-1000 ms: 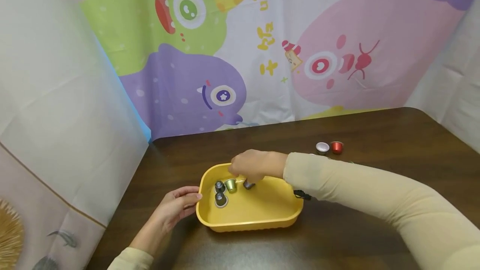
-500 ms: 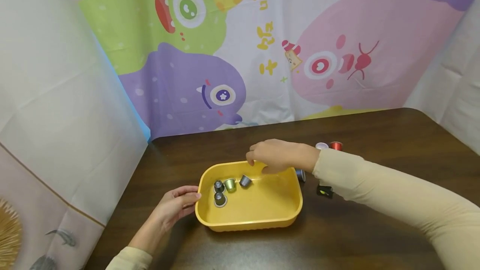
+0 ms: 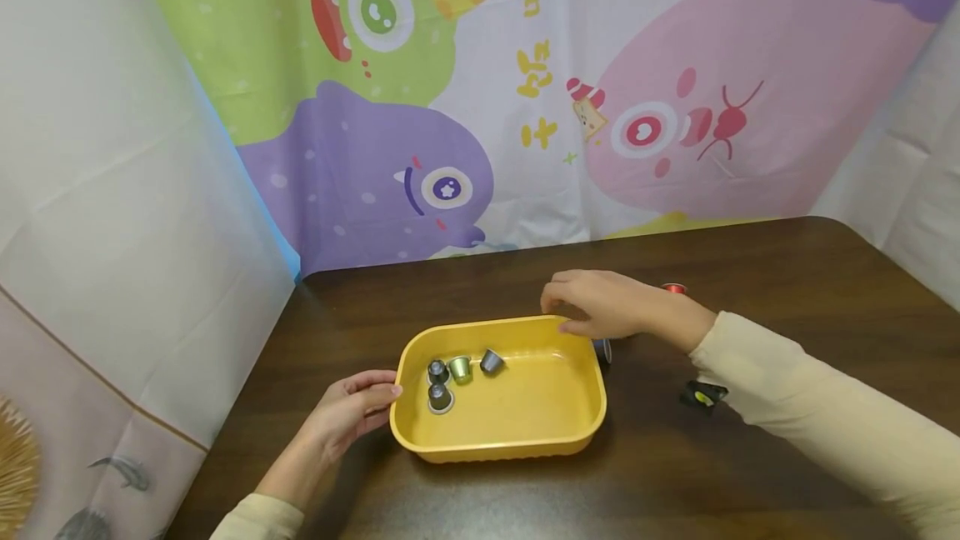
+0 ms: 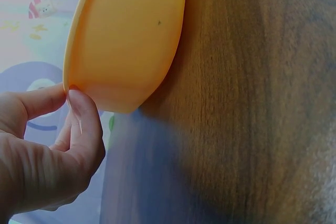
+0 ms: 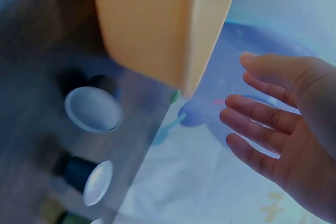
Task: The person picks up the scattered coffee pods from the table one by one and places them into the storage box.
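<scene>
My left hand (image 3: 351, 413) pinches the left rim of a yellow plastic bin (image 3: 498, 442) between thumb and fingers, seen closely in the left wrist view. Inside the bin, toward its left, are two dark coffee capsules (image 3: 440, 397) standing lid down, a green capsule (image 3: 461, 370) leaning beside them, and a grey capsule (image 3: 492, 362) tipped on its side. Above the far right corner hovers my right hand (image 3: 606, 304), fingers loosely bent and apart, holding nothing. Just outside the right wall lies a dark blue capsule (image 3: 603, 350), partly hidden by the bin.
A red capsule (image 3: 673, 288) sits farther back, mostly hidden behind my right wrist. The right wrist view shows a pale-lidded capsule (image 5: 93, 109), a dark capsule (image 5: 88, 178) and a green one cut off below. A printed curtain (image 3: 547, 190) hangs behind the brown table (image 3: 787, 290).
My right hand has let go of the grey capsule in the bin, risen out, and moved right past the far rim. The left hand stays on the bin's left rim.
</scene>
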